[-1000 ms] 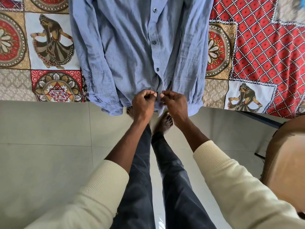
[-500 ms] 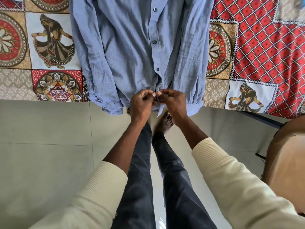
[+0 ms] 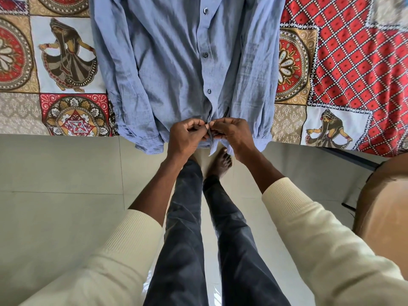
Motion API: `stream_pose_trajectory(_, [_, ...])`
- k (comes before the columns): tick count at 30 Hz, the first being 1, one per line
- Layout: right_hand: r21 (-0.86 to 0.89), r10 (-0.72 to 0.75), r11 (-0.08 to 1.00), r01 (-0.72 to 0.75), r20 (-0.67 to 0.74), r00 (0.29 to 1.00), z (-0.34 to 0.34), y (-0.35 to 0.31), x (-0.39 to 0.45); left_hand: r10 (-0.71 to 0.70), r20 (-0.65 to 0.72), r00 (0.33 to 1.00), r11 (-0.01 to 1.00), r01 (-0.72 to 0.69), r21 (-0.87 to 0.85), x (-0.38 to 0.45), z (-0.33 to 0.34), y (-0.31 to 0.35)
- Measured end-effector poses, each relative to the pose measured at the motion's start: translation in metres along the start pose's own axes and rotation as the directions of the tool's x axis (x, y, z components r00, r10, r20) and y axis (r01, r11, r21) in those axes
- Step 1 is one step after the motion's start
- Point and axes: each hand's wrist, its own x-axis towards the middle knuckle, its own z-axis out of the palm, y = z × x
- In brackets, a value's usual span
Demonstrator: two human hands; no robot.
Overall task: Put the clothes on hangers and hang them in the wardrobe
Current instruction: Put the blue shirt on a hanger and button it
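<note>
Both hands have closed in on the placket since a second ago: the left hand (image 3: 187, 138) and right hand (image 3: 231, 133) now meet fingertip to fingertip at the hem of the blue shirt (image 3: 176, 69), each pinching one front edge. The shirt lies flat on the patterned bedspread (image 3: 353, 62), its hem overhanging the floor. Probably the lowest button is being fastened, though the fingers (image 3: 202, 127) hide it. No hanger is in view, so hanging is yet to come.
</note>
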Motion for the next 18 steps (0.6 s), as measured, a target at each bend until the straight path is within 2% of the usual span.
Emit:
stream_pose_trajectory(5, [-0.006,-0.004,1.000,0.004,-0.018,1.000,0.000,0.000,0.000,0.003,0.013,1.000,0.999,-0.003,0.040,0.004,-0.001,-0.001])
stream_pose_trajectory(10, [-0.126,-0.051,0.991,0.039,-0.094,0.994,0.007,0.005,0.003,0.028,-0.019,0.999,0.992,-0.025,0.120,0.009,0.001,-0.004])
stream_pose_trajectory(12, [-0.303,-0.128,0.950,0.070,-0.174,0.976,0.010,0.010,0.007,0.015,-0.042,0.999,0.995,-0.011,0.098,0.012,0.003,-0.005])
stream_pose_trajectory(14, [-0.495,-0.259,0.862,0.107,-0.248,0.934,0.016,0.013,0.006,-0.018,-0.051,0.999,1.000,0.019,0.025,0.014,0.005,-0.007])
stream_pose_trajectory(16, [-0.552,-0.387,0.812,0.190,-0.266,0.883,0.020,0.014,0.001,-0.059,-0.029,0.998,0.995,0.057,-0.076,0.016,0.007,-0.012])
stream_pose_trajectory(18, [-0.588,-0.457,0.764,0.266,-0.202,0.866,0.021,0.016,0.001,-0.102,0.004,0.995,0.984,0.102,-0.149,0.016,0.008,-0.015])
